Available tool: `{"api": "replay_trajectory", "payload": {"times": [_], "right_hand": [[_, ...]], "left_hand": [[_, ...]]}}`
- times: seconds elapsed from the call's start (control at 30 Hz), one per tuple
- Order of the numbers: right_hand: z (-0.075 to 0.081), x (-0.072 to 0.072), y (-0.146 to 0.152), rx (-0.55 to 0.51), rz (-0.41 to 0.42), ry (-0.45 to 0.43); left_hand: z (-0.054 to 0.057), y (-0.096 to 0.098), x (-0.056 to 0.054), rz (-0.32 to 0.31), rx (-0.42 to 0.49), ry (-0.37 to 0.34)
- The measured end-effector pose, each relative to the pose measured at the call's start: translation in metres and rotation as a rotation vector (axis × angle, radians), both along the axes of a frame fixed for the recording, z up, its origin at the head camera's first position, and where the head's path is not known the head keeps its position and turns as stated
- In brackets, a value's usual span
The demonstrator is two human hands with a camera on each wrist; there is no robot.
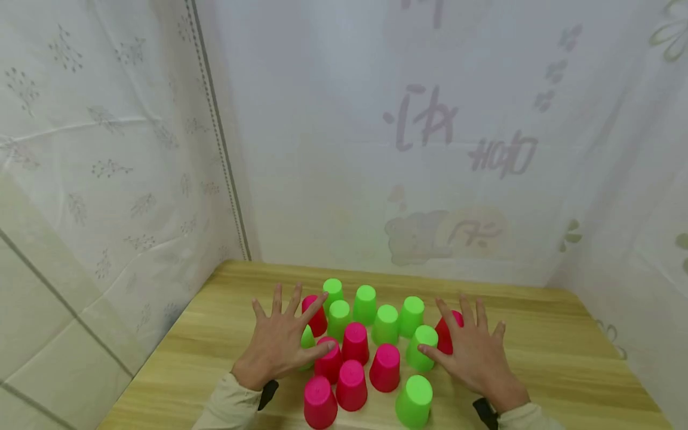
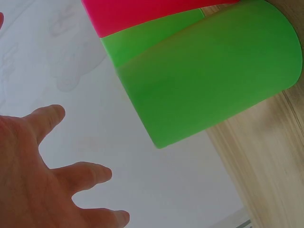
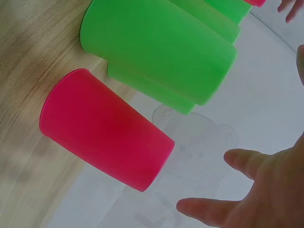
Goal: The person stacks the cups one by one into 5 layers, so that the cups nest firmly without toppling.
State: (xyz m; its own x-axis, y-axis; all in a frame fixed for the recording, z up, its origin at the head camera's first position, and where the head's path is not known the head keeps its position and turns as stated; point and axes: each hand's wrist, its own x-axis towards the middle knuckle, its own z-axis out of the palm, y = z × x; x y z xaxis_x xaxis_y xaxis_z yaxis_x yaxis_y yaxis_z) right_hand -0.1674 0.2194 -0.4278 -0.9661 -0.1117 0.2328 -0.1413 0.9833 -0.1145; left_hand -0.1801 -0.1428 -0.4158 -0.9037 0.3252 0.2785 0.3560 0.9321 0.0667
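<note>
Directions are taken from the middle of the cup group in the head view, with 12 o'clock toward the back cloth [image 1: 322, 149].

Green cups [image 1: 386, 325] and pink-red cups [image 1: 355, 344] stand in a loose group on the wooden tabletop [image 1: 543, 340]. All visible cups are inverted: mouth down, narrower closed end up, long axis upright. The wrist views show the cups slanted across the frame, their wide rims toward the wood. Green cups occupy the stretch from 11 to 1 o'clock; a separate green cup [image 1: 414, 402] stands between 4 and 5. Pink-red cups gather at the centre and toward 7, and one pink-red cup [image 1: 445, 335] stands at 3, partly covered by the right hand [image 1: 475, 355].

The left hand [image 1: 276, 346] is at 9 o'clock, the right hand at 3. Both are released, fingers spread; each wrist view shows the visible fingers apart from the nearest cups.

The tabletop is pale, with lengthwise grain. The back cloth is whitish, bearing faint lettering and printed figures. At 10 o'clock hangs a side cloth [image 1: 118, 131] with sprig prints, beside a dark seam [image 1: 220, 131]. Beige sleeves [image 1: 228, 403] and black wrist bands [image 1: 269, 394] are visible on the forearms.
</note>
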Motion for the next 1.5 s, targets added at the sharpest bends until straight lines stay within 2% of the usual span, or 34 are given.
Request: {"api": "replay_trajectory", "payload": {"times": [0.17, 0.33, 0.5, 0.63, 0.77, 0.9, 1.03, 1.23, 1.4, 1.5], "right_hand": [[-0.001, 0.004, 0.002, -0.021, 0.000, -0.017], [-0.003, 0.006, 0.007, -0.041, 0.002, -0.004], [-0.005, 0.000, 0.012, -0.108, 0.047, 0.061], [-0.006, -0.003, 0.015, -0.230, 0.106, 0.042], [-0.005, -0.005, 0.017, -0.339, 0.139, 0.008], [-0.006, -0.008, 0.020, -0.387, 0.155, 0.007], [-0.012, -0.015, 0.026, -0.435, 0.159, 0.006], [-0.019, -0.023, 0.034, -0.558, 0.139, -0.057], [-0.023, -0.025, 0.037, -0.672, 0.122, -0.151], [-0.026, -0.026, 0.038, -0.714, 0.122, -0.181]], "left_hand": [[-0.001, 0.000, 0.002, 0.003, -0.015, -0.017], [-0.004, -0.002, 0.005, -0.011, 0.016, -0.030], [-0.003, -0.004, 0.005, -0.035, 0.112, -0.086], [-0.003, -0.008, 0.005, -0.044, 0.184, -0.132], [-0.006, -0.012, 0.005, -0.080, 0.252, -0.119], [-0.011, -0.016, 0.005, -0.103, 0.329, -0.108], [-0.016, -0.021, 0.002, -0.105, 0.410, -0.133], [-0.021, -0.029, -0.001, -0.089, 0.502, -0.165], [-0.023, -0.031, 0.000, -0.073, 0.541, -0.207], [-0.023, -0.031, 0.000, -0.069, 0.551, -0.206]]}}
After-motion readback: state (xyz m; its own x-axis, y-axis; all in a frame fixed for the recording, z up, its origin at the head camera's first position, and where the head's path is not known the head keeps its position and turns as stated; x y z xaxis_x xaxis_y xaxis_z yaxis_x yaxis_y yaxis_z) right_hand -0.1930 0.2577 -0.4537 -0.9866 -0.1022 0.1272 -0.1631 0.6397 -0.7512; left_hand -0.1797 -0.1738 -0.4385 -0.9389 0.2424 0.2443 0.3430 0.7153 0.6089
